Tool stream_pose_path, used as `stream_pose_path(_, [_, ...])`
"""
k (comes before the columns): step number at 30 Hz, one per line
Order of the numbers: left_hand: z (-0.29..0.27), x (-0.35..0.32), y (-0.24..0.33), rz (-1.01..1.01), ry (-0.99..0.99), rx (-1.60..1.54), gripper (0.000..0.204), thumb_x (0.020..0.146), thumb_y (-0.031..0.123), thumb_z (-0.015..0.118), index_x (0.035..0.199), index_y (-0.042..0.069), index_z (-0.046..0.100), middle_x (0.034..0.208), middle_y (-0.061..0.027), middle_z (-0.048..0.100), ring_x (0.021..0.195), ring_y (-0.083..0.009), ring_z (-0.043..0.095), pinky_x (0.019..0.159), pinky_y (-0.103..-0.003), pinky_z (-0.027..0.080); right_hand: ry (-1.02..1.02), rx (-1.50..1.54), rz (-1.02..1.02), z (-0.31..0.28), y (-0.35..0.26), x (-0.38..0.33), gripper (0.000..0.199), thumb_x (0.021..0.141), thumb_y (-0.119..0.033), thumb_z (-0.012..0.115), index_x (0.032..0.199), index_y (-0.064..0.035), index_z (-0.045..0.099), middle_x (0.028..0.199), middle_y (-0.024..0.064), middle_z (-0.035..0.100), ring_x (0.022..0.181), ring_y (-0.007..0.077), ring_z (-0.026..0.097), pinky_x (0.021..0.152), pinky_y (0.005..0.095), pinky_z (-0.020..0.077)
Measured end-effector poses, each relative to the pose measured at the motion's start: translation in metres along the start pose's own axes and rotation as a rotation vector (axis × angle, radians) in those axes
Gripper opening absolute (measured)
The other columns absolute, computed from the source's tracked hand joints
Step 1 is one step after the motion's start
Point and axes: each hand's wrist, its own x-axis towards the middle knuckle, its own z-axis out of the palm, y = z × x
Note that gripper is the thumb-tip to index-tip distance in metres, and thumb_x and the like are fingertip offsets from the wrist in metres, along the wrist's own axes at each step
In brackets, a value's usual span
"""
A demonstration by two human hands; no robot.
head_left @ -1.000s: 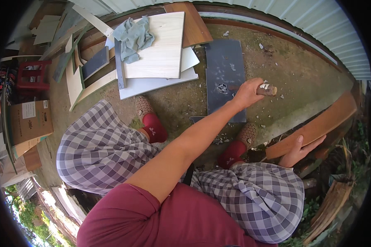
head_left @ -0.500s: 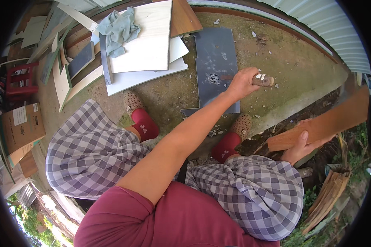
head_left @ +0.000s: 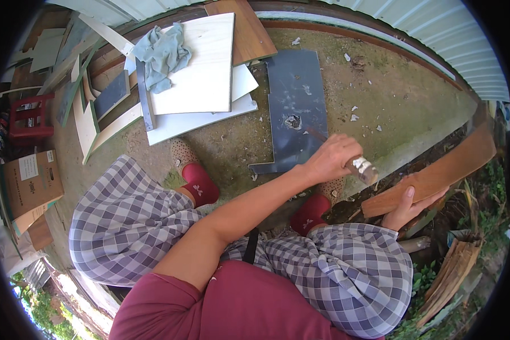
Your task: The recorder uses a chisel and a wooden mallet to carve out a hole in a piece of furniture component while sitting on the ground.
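My left hand (head_left: 334, 158) is closed around the handle of a rusty, thin-bladed tool (head_left: 364, 169), whose round wooden butt has a whitish band. The blade points away from me, over a dark grey board (head_left: 297, 85) lying on the ground between my feet. Its tip is close to a ragged hole (head_left: 293, 122) in that board, with pale fragments in and around it. At the right, my right hand (head_left: 409, 207) grips the near end of a brown wooden plank (head_left: 430, 170), thumb on its face. The plank's far end is slightly blurred.
White and brown panels (head_left: 195, 62) with a grey-green cloth (head_left: 163, 55) on top lie at the left. Beyond them are cut board strips, a red plastic stool (head_left: 31, 116) and a cardboard box (head_left: 34, 178). Split wood (head_left: 453, 277) and plants are at the right; corrugated metal (head_left: 436, 34) stands behind.
My left hand has drawn the tool back toward me, away from the hole. The plank in my right hand has shifted slightly nearer and left. Fewer fragments show in the hole.
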Motion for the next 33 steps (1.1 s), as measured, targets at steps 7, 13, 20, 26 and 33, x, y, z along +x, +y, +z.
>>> stream_pose_path(7, [0.014, -0.021, 0.017, -0.101, -0.043, -0.114, 0.028, 0.064, 0.006, 0.070, 0.087, 0.005, 0.053, 0.080, -0.0109, 0.055, 0.081, -0.0326, 0.056, 0.072, -0.041, 0.044, -0.312, -0.045, 0.206, 0.003, 0.053, -0.039, 0.086, 0.083, -0.013, 0.061, 0.149, -0.0044, 0.007, 0.145, 0.0177, 0.029, 0.128, 0.0266, 0.036, 0.106, 0.0374, 0.0281])
stream_pose_path(13, [-0.005, -0.033, -0.008, -0.416, -0.023, 0.040, 0.031, 0.066, 0.009, 0.071, 0.091, 0.003, 0.054, 0.085, -0.0171, 0.060, 0.082, -0.0384, 0.058, 0.071, -0.044, 0.047, -0.490, -0.244, 0.412, 0.014, 0.089, -0.085, 0.080, 0.083, -0.013, 0.061, 0.147, -0.0034, 0.015, 0.142, 0.0194, 0.034, 0.126, 0.0261, 0.039, 0.104, 0.0341, 0.0303])
stream_pose_path(20, [-0.056, 0.003, -0.030, -0.686, 0.444, -0.211, 0.027, 0.079, 0.016, 0.068, 0.098, 0.003, 0.054, 0.080, -0.0040, 0.058, 0.073, -0.0084, 0.051, 0.067, -0.027, 0.045, -0.456, -0.260, 0.486, 0.013, 0.094, -0.082, 0.083, 0.080, -0.022, 0.066, 0.146, -0.0050, 0.019, 0.132, 0.0237, 0.046, 0.117, 0.0303, 0.050, 0.097, 0.0363, 0.0395])
stream_pose_path(26, [-0.090, 0.043, -0.056, -0.483, 0.626, -0.352, 0.037, 0.087, 0.015, 0.064, 0.112, 0.001, 0.042, 0.091, -0.0073, 0.053, 0.084, -0.0158, 0.057, 0.078, -0.030, 0.045, -0.376, -0.167, 0.512, 0.014, 0.095, -0.075, 0.081, 0.080, -0.021, 0.066, 0.145, -0.0048, 0.021, 0.127, 0.0227, 0.050, 0.112, 0.0285, 0.054, 0.093, 0.0351, 0.0432])
stream_pose_path(33, [-0.072, 0.042, -0.065, -0.467, 0.587, -0.187, 0.051, 0.088, 0.023, 0.066, 0.123, 0.000, 0.037, 0.104, -0.0094, 0.051, 0.093, -0.0173, 0.050, 0.086, -0.032, 0.042, -0.382, -0.089, 0.585, 0.006, 0.097, -0.079, 0.078, 0.083, -0.021, 0.065, 0.146, -0.0027, 0.022, 0.133, 0.0185, 0.045, 0.118, 0.0243, 0.048, 0.099, 0.0325, 0.0370])
